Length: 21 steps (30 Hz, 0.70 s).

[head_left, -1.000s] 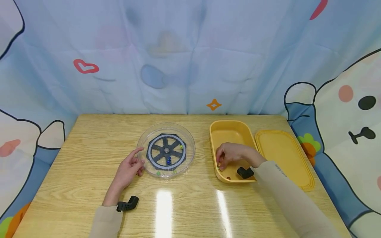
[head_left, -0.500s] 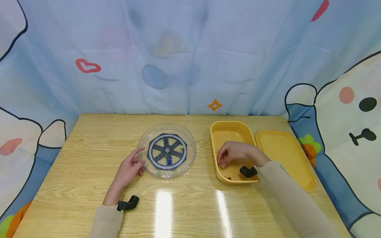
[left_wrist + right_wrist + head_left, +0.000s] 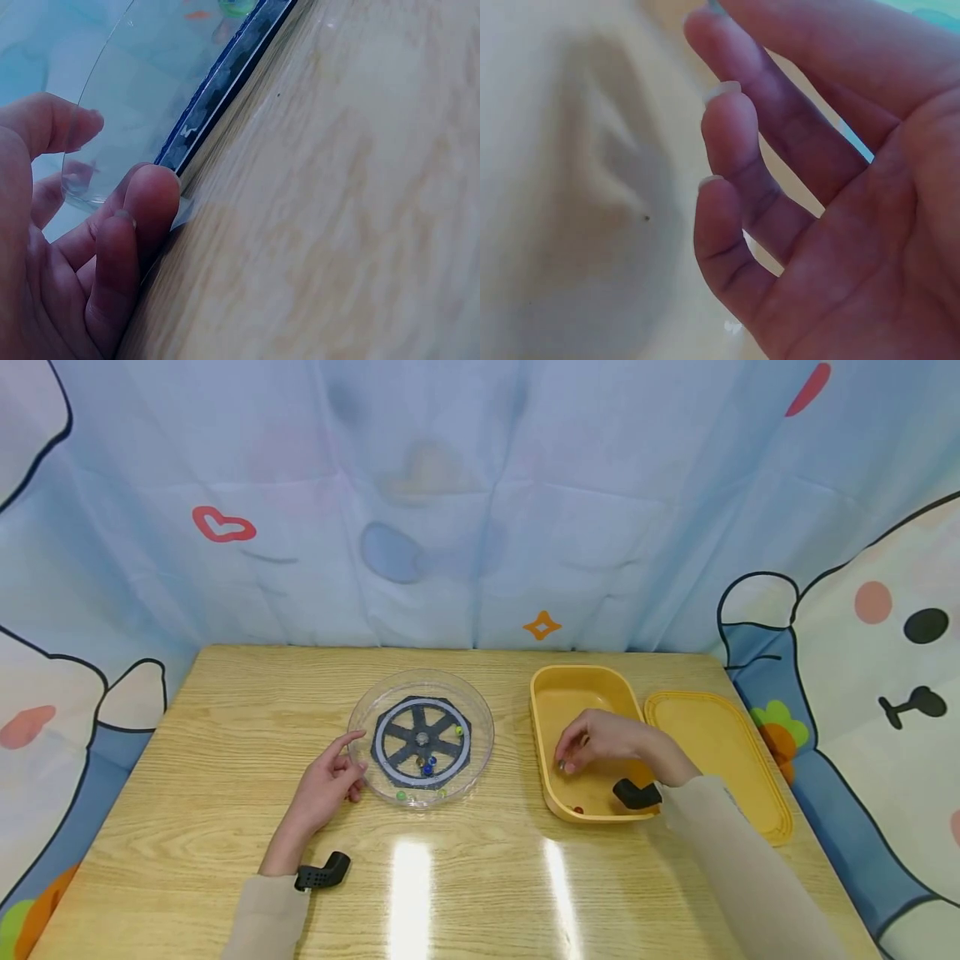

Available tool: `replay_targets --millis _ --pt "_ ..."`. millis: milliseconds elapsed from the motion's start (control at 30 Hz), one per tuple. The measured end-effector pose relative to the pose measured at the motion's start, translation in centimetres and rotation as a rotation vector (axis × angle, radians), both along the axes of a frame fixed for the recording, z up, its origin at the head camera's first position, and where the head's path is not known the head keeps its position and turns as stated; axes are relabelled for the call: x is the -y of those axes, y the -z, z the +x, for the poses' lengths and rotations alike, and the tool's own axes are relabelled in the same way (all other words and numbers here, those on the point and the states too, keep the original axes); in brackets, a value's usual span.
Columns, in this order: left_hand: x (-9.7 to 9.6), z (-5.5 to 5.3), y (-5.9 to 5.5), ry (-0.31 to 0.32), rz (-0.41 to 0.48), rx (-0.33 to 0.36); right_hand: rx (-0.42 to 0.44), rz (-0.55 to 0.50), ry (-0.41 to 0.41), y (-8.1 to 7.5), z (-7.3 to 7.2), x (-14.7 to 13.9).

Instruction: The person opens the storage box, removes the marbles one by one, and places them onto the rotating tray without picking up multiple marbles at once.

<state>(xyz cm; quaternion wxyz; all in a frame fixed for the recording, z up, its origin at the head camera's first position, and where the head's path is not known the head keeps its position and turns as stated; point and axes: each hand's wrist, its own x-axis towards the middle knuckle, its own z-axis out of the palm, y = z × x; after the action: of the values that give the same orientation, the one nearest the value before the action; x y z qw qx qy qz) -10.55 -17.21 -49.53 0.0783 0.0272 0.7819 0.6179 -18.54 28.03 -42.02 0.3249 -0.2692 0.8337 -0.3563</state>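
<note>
A round clear dish (image 3: 480,697) has a dark spoked wheel pattern (image 3: 388,735) at its bottom. Several marbles lie in it, among them a blue marble (image 3: 427,769) and a green marble (image 3: 401,796). My left hand (image 3: 324,789) holds the dish's left rim, its fingers on both sides of the clear wall in the left wrist view. Inside the yellow tub (image 3: 537,752), my right hand (image 3: 603,739) pinches a small dark marble (image 3: 561,766) between thumb and fingertips. That marble is out of sight in the right wrist view, where the other fingers (image 3: 731,127) are loosely bent.
A reddish-brown marble (image 3: 578,810) lies at the tub's near end. The flat yellow lid (image 3: 720,752) rests on the wooden table (image 3: 247,727) to the tub's right. A patterned curtain (image 3: 450,527) hangs behind the table.
My right hand has moved right and slightly away from the tub's left wall, with the marble in its fingertips. The marbles by the wheel's lower spoke have shifted; a brownish one shows there. The left hand stays put.
</note>
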Motion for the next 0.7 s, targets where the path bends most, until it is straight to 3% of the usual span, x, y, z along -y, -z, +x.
replay_targets --millis 400,700 --pt "-0.1 0.0 -0.1 -0.009 0.006 0.003 -0.222 -0.075 0.185 -1.8 1.9 0.6" --pt "-0.2 0.1 -0.1 -0.016 0.011 0.008 -0.436 -0.11 0.265 -2.4 3.9 3.6"
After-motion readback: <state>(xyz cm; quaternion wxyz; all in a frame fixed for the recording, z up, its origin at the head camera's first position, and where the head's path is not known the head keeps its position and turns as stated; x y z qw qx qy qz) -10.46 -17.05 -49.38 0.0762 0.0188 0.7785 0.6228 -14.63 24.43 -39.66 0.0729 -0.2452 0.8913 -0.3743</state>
